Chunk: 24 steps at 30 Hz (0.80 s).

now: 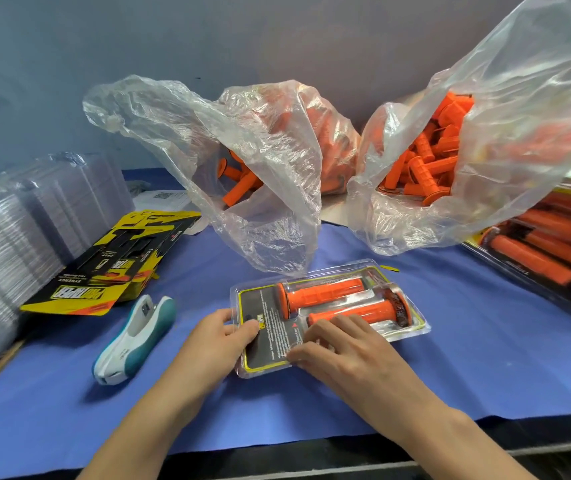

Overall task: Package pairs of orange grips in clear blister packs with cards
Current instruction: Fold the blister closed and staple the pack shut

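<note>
Head camera looks down on a blue cloth [485, 358] with both bare hands at a clear blister pack [415, 329] lying flat just ahead of them. The left hand [221, 337] holds the pack's near-left end, thumb laid on top and fingers curled against the edge. The right hand [339, 351] holds nothing; its spread fingers press down on the lid over the dark printed card [273, 306] inside. Two orange grips sit side by side in the pack's right half, the farther grip [322, 294] with its flange to the left and the nearer grip [363, 313] with its flange to the right, the right hand's fingertips touching the nearer one's end. Left of the pack, apart from it, a white and teal stapler [135, 337] lies on the cloth. Beyond the stapler a loose pile of yellow and black cards [111, 268] leans against stacks of empty clear blisters [17, 244] along the left edge. Farther back, two open clear plastic bags hold loose orange grips: the left bag [260, 174] sags toward the pack, and the right bag [485, 133] is fuller. At the far right, partly under that bag's plastic, finished packs [554, 258] with orange grips are piled.
</note>
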Tool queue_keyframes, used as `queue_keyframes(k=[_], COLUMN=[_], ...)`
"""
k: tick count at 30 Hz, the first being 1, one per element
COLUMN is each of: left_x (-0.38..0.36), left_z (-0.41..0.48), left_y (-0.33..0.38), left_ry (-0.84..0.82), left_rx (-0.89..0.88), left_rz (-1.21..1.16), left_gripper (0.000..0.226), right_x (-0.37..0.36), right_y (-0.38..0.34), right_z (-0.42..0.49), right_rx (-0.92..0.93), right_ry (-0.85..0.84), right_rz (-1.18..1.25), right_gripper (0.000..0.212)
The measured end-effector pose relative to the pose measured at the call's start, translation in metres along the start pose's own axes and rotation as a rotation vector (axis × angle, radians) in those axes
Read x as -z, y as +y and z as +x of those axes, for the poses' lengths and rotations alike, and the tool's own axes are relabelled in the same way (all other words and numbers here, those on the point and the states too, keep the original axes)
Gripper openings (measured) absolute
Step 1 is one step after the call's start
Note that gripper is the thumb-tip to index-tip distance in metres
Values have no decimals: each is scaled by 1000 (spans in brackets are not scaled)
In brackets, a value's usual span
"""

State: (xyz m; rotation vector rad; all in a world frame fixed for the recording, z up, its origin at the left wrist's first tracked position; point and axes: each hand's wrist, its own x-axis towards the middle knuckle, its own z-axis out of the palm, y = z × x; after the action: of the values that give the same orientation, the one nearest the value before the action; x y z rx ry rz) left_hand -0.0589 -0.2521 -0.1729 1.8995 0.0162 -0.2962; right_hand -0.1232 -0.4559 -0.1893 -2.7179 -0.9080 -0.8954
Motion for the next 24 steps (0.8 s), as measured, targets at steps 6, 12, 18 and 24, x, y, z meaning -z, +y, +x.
queue_keyframes(k=[6,12,18,24], left_x=[8,8,1,-5], left_z=[4,4,-6,-15], left_y=[-6,-5,0,0], left_ry=[-103,-108,-237,-286], left_rx=[2,-2,114,172], left_rz=[-99,-105,-224,-324], left_gripper=[12,10,7,18], right_x=[17,34,39,37], right_y=[28,55,65,46], right_z=[-27,-48,-49,-37], right_rx=[-93,-248,-448,-560], right_ry=[-52,11,27,97], right_rz=[-73,-128,-226,-78], right_gripper=[34,17,24,41])
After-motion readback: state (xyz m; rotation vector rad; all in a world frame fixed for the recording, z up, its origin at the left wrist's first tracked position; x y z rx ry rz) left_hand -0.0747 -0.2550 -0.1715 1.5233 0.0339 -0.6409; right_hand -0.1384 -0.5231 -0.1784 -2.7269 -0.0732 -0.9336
